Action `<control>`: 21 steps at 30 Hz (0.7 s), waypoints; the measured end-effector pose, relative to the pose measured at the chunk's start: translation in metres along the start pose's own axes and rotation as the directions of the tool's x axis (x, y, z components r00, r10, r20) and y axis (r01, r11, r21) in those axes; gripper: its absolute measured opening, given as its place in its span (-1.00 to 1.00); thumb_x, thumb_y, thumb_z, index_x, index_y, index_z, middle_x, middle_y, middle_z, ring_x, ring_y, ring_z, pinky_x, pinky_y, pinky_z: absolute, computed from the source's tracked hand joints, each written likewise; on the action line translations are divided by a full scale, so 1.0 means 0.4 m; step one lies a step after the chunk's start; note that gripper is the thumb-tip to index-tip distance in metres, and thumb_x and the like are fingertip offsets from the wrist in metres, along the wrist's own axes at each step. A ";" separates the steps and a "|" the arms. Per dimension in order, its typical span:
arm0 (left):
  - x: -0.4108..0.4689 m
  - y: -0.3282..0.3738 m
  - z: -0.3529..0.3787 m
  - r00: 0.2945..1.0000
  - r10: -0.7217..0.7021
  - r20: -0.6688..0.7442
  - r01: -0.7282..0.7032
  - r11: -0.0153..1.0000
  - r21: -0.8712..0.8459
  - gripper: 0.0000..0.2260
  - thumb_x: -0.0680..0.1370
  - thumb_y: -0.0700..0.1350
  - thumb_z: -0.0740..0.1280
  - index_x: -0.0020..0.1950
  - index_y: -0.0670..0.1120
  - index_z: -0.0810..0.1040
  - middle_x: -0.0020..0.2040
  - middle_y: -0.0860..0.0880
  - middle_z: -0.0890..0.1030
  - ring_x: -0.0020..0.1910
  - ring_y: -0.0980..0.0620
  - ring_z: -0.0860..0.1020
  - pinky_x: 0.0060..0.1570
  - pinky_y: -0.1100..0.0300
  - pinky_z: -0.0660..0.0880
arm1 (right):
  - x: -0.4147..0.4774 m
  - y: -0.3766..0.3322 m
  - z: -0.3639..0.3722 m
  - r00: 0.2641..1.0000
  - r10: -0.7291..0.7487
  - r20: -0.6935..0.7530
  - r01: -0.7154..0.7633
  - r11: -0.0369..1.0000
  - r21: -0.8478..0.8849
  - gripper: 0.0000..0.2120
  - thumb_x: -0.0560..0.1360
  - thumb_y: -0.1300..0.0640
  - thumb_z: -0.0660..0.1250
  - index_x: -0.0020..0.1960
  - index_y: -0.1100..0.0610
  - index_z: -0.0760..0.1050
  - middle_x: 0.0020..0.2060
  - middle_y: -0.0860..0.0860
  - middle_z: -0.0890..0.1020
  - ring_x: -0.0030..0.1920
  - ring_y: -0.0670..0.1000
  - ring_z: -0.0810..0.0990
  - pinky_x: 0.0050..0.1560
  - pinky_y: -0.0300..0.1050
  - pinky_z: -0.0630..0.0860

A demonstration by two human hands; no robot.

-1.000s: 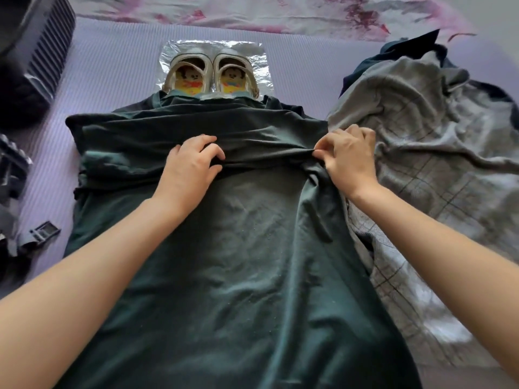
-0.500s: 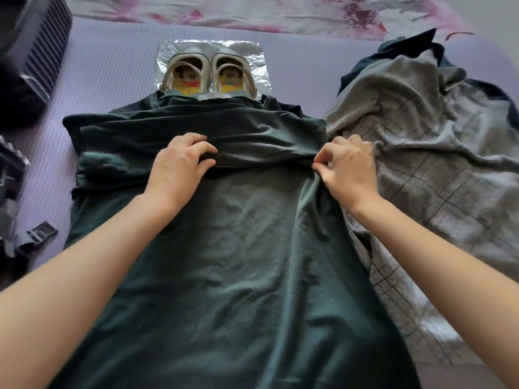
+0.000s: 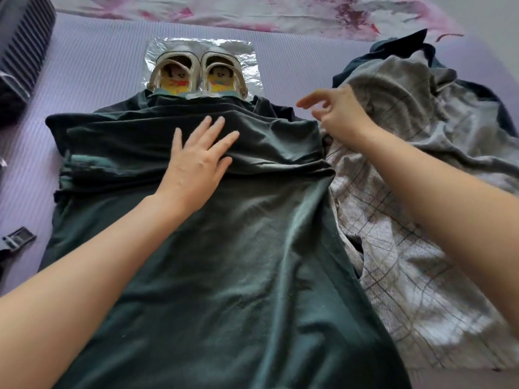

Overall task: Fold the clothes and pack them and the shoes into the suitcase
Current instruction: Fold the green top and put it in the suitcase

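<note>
Left hand (image 3: 196,164) now flat on green garment (image 3: 238,262), right hand (image 3: 337,113) released, lifted

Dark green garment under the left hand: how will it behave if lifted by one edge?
Likely floppy: the dark green garment lies in soft folds. Probably thin and light: it drapes over the heels of the shoes.

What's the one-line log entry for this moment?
step: folding green garment; left hand: flat on it; right hand: open, empty; shoes: on foil
</note>
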State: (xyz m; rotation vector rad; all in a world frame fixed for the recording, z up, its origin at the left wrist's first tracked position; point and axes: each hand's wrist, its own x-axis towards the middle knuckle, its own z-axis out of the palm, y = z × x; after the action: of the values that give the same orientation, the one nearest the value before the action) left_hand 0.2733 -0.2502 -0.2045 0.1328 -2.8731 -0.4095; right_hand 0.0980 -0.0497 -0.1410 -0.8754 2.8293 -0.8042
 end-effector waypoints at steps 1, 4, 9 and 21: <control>0.009 0.008 0.011 0.997 -0.014 0.082 0.011 0.999 0.034 -0.57 0.64 0.02 0.09 0.51 0.06 0.16 0.56 -0.05 0.05 0.54 -0.03 -0.05 0.42 -0.25 -0.09 | 0.023 -0.010 0.011 0.997 0.010 0.079 -0.002 0.996 -0.092 -0.67 0.56 0.22 0.23 0.06 -0.21 0.57 0.18 0.02 0.42 0.29 0.13 0.31 0.44 0.17 0.16; 0.021 0.005 0.049 0.960 -0.085 0.266 0.058 0.992 0.109 -0.53 0.64 0.12 -0.05 0.54 0.16 -0.08 0.55 0.03 -0.23 0.51 0.03 -0.28 0.38 -0.25 -0.29 | 0.074 -0.015 0.043 0.976 0.028 0.217 0.058 0.922 -0.383 -0.77 0.56 0.12 0.27 0.12 -0.14 0.58 0.27 0.00 0.42 0.30 0.17 0.21 0.42 0.12 0.04; 0.008 -0.014 0.068 0.959 -0.102 0.263 0.086 0.994 0.074 -0.52 0.62 0.18 -0.08 0.51 0.23 -0.17 0.53 0.08 -0.31 0.48 0.06 -0.35 0.34 -0.23 -0.39 | 0.110 0.036 0.051 0.974 0.066 0.217 0.068 0.829 -0.556 -0.80 0.58 0.04 0.22 0.11 -0.14 0.57 0.23 0.06 0.37 0.30 0.22 0.18 0.38 0.16 0.05; 0.007 -0.013 0.068 0.966 -0.115 0.232 0.102 0.992 0.068 -0.47 0.59 0.23 -0.07 0.52 0.20 -0.16 0.53 0.05 -0.30 0.49 0.05 -0.34 0.36 -0.24 -0.36 | 0.131 0.056 0.021 0.973 0.164 -0.163 -0.230 0.737 -0.635 -0.72 0.54 0.23 0.19 0.20 0.11 0.52 0.31 0.17 0.38 0.42 0.26 0.13 0.44 0.10 -0.04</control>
State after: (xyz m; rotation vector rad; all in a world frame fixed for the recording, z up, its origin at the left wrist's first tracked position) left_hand 0.2640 -0.2484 -0.2309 0.2701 -3.1230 -0.3893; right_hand 0.0444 -0.0663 -0.1551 -0.5564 3.2502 0.2179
